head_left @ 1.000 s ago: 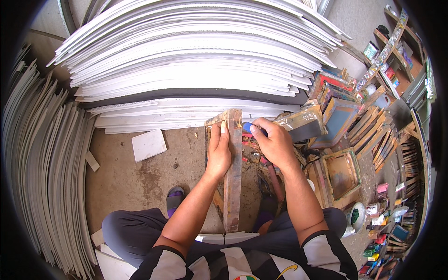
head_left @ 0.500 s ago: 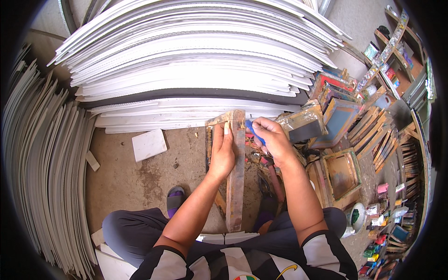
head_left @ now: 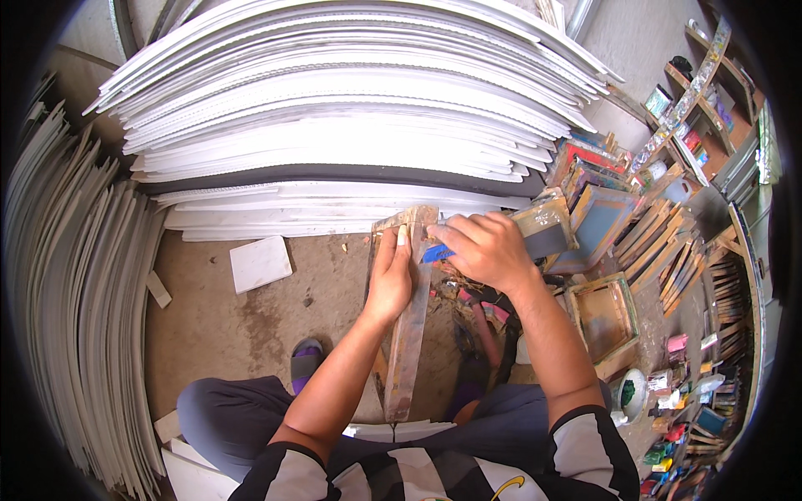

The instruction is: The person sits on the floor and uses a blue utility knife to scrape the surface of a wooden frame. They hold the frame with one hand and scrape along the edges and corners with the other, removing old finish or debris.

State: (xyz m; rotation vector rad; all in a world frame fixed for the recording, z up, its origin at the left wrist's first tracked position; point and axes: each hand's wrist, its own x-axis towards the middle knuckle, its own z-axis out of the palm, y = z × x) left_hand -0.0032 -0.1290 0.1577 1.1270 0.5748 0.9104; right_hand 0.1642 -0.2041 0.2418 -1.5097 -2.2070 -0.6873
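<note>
Between my knees a wooden frame (head_left: pixel 407 334) stands tilted on edge, its long worn brown side toward me. My left hand (head_left: pixel 391 280) wraps round its upper part, with the thumb lying along the wood. My right hand (head_left: pixel 489 250) is closed on a small blue tool (head_left: pixel 437 253) at the frame's upper right edge. Fingers cover much of this tool, so its exact kind cannot be made out. The fingertips of the right hand reach the frame's top corner.
Tall stacks of white sheets (head_left: pixel 334 125) stand ahead, and grey sheets (head_left: pixel 79 317) at left. A white board piece (head_left: pixel 261 264) lies on the floor. Screen frames (head_left: pixel 603 313), wooden strips (head_left: pixel 656 242) and a white bowl (head_left: pixel 633 394) crowd the right. Scraps lie below my right hand.
My right hand has turned over, knuckles up, and moved onto the frame's top edge with the blue tool. The frame's lower end has shifted slightly left; my left hand keeps its grip.
</note>
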